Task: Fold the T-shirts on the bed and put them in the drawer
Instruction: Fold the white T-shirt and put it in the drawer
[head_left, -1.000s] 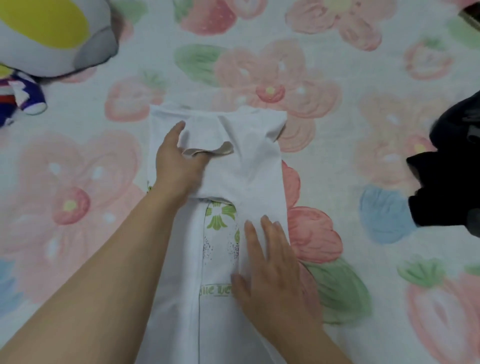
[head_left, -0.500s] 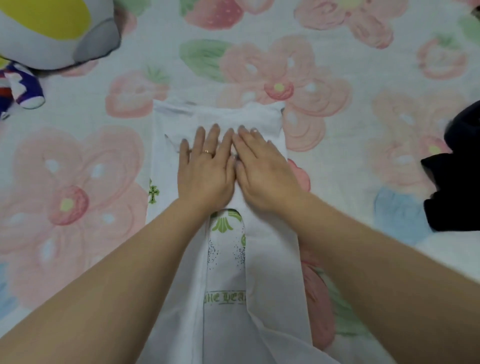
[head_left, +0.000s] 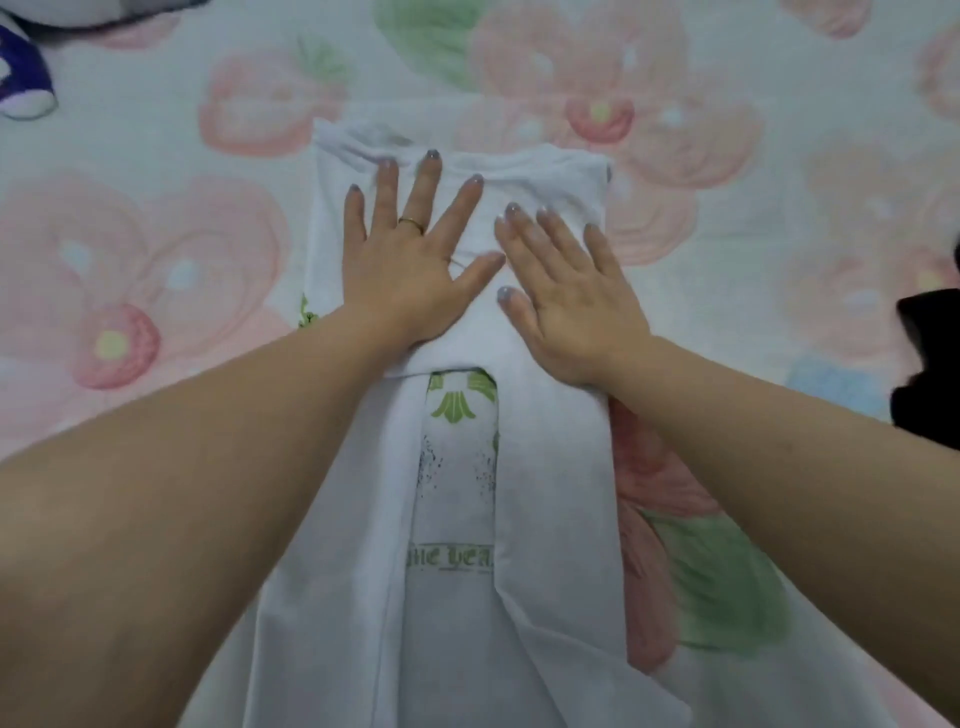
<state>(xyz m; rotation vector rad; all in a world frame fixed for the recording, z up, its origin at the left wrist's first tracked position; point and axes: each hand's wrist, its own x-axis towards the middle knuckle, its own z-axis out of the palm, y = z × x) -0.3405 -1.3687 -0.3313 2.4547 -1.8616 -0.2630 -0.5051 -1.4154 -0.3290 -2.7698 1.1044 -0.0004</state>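
Note:
A white T-shirt (head_left: 550, 467) with a green print lies lengthwise on the bed, both long sides folded in toward the middle and the sleeves tucked over the top part. My left hand (head_left: 410, 260) lies flat on the upper left of the shirt, fingers spread, a ring on one finger. My right hand (head_left: 566, 291) presses flat on the upper right, beside the left. Both palms rest on the folded sleeve layer near the collar edge. No drawer shows.
The bed sheet (head_left: 156, 249) has a pink flower and strawberry pattern. A dark garment (head_left: 930, 364) lies at the right edge. Part of a plush toy (head_left: 26, 78) sits at the top left corner.
Left hand let go of the sleeve flap it held a second ago. Right hand moved up from the shirt's lower part. Both now lie flat, and have spread apart since half a second ago.

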